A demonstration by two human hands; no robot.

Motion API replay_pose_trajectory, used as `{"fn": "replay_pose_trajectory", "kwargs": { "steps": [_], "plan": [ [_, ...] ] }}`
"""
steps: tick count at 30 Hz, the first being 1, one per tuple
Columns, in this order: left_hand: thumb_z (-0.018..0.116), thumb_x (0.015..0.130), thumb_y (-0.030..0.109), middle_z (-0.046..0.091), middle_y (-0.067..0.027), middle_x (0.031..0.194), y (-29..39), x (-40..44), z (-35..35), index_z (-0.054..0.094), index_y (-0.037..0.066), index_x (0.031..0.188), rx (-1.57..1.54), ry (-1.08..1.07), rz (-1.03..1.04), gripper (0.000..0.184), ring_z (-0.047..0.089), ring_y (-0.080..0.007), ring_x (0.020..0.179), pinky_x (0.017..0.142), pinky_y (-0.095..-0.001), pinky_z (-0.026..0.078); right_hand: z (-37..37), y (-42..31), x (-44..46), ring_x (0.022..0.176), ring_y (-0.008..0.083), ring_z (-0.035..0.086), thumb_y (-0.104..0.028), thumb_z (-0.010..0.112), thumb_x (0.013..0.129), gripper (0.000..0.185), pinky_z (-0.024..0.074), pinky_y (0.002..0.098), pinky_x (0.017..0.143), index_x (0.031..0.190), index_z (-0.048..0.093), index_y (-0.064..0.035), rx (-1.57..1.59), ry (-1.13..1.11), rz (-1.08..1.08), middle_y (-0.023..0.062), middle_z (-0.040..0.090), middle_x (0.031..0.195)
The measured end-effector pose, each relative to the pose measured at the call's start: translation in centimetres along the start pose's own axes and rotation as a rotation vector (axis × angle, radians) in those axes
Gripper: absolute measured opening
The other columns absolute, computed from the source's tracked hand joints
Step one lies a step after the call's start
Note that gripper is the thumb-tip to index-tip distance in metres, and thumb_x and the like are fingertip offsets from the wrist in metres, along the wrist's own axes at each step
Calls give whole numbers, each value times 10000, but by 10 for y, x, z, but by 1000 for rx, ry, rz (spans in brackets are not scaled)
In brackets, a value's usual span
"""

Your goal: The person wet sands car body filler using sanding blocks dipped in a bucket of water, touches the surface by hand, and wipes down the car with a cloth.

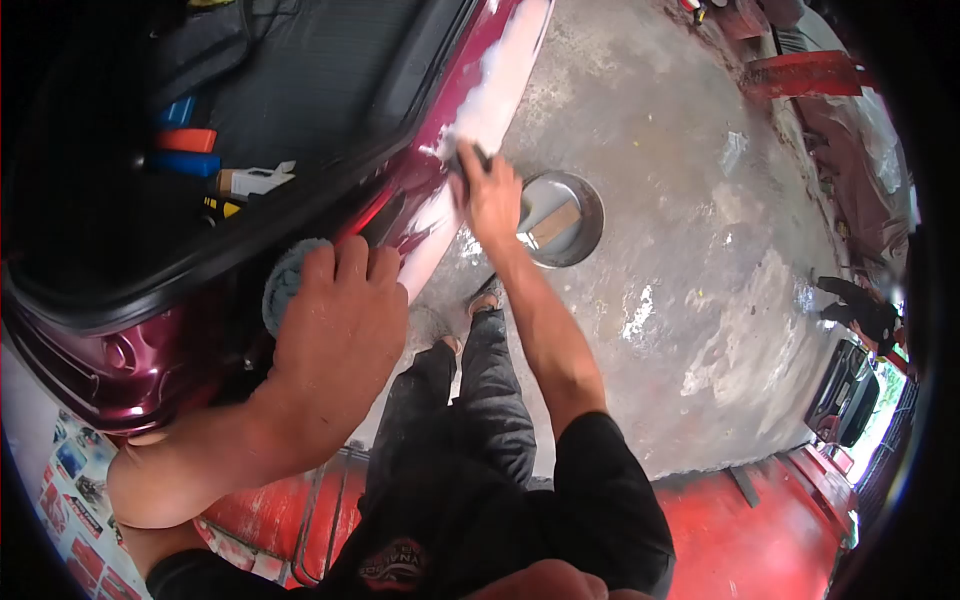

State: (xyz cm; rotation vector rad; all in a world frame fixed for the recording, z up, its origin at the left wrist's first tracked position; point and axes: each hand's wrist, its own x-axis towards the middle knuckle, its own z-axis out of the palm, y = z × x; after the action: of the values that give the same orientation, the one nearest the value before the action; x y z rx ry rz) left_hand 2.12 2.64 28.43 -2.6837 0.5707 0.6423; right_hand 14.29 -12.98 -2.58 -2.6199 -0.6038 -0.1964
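Observation:
Across the upper left lies a dark red car body with its rear compartment open; white filler [500,90] covers a long strip of its edge. My right hand [490,200] is closed around a dark sanding block [459,180], pressed against the whitish panel. My left hand [345,320] is closed on a light blue cloth [290,283] near the red tail light [370,212]. Just right of my right hand, a round metal basin [592,215] on the floor holds cloudy water and a tan flat piece [556,226].
Blue and red items [187,139] and a white box [258,180] lie inside the compartment. Red painted panels [750,520] are behind me. At the right are a person in dark clothes [862,312], a black car part [842,392] and plastic-covered things [870,150]. The concrete floor [690,250] has wet patches.

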Motion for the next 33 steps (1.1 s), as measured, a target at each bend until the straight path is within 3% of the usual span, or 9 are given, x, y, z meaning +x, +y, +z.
{"fn": "replay_pose_trajectory", "kwargs": {
  "steps": [3, 9, 14, 18, 21, 23, 25, 30, 33],
  "plan": [
    [690, 871, 186, 607, -50, 1060, 1, -2, 1, 731, 134, 941, 26, 4, 9, 97, 561, -239, 1084, 904, -380, 433, -22, -8, -49, 1000, 360, 619, -346, 768, 928, 608, 486, 504, 835, 1505, 594, -270, 131, -143, 73, 165, 616, 1079],
    [700, 867, 179, 595, -36, 1023, 0, -2, -2, 768, 126, 973, 48, -6, 18, 137, 556, -211, 1017, 865, -371, 407, -9, -5, 29, 996, 361, 628, -316, 757, 934, 578, 493, 503, 851, 1484, 596, -243, -16, -54, -16, 166, 640, 1080],
    [680, 880, 175, 596, -42, 1026, 6, -3, 12, 766, 113, 1002, 3, 72, -14, 162, 554, -232, 1018, 859, -389, 409, -27, -9, -51, 988, 398, 635, -292, 785, 917, 604, 510, 516, 845, 1490, 612, -212, 150, -109, -1, 198, 633, 1079],
    [661, 894, 171, 596, -49, 1029, 6, -1, 9, 770, 102, 1031, -13, 3, 7, 188, 551, -250, 1031, 872, -411, 423, -14, -10, 20, 1002, 384, 636, -250, 811, 895, 638, 514, 510, 837, 1497, 608, -201, -25, -52, 27, 189, 632, 1060],
    [649, 910, 171, 592, -60, 1036, 8, -3, 17, 775, 96, 1038, -7, 92, -22, 194, 547, -256, 1043, 885, -423, 432, -4, -4, 13, 1021, 369, 627, -317, 765, 931, 630, 504, 504, 853, 1528, 587, -229, 58, -48, -11, 181, 636, 1128],
    [641, 920, 170, 591, -68, 1046, 10, -4, 11, 772, 92, 1052, -31, 59, -33, 202, 546, -258, 1049, 895, -427, 436, -15, -11, -23, 967, 393, 635, -319, 796, 907, 623, 514, 507, 857, 1491, 623, -187, 228, -82, 75, 191, 624, 1038],
    [633, 929, 169, 591, -73, 1058, 8, -8, 9, 769, 86, 1069, -25, 23, -21, 212, 544, -260, 1055, 901, -430, 437, -27, -18, -37, 975, 392, 635, -313, 794, 910, 641, 513, 500, 842, 1508, 601, -188, 185, -180, 115, 190, 614, 1026],
    [635, 928, 175, 591, -69, 1074, 11, -4, 11, 762, 81, 1099, 15, 3, -10, 233, 543, -262, 1063, 906, -433, 431, -13, -12, 8, 976, 369, 637, -335, 749, 948, 598, 515, 491, 816, 1512, 586, -218, 15, -61, 30, 182, 626, 1061],
    [665, 875, 213, 599, -39, 1030, 9, -4, 13, 754, 139, 952, 29, 77, -22, 139, 545, -237, 1025, 876, -394, 418, -12, -13, -30, 983, 383, 636, -344, 759, 941, 619, 522, 485, 820, 1521, 585, -218, 119, -72, 89, 195, 620, 1067]
  ]
}}
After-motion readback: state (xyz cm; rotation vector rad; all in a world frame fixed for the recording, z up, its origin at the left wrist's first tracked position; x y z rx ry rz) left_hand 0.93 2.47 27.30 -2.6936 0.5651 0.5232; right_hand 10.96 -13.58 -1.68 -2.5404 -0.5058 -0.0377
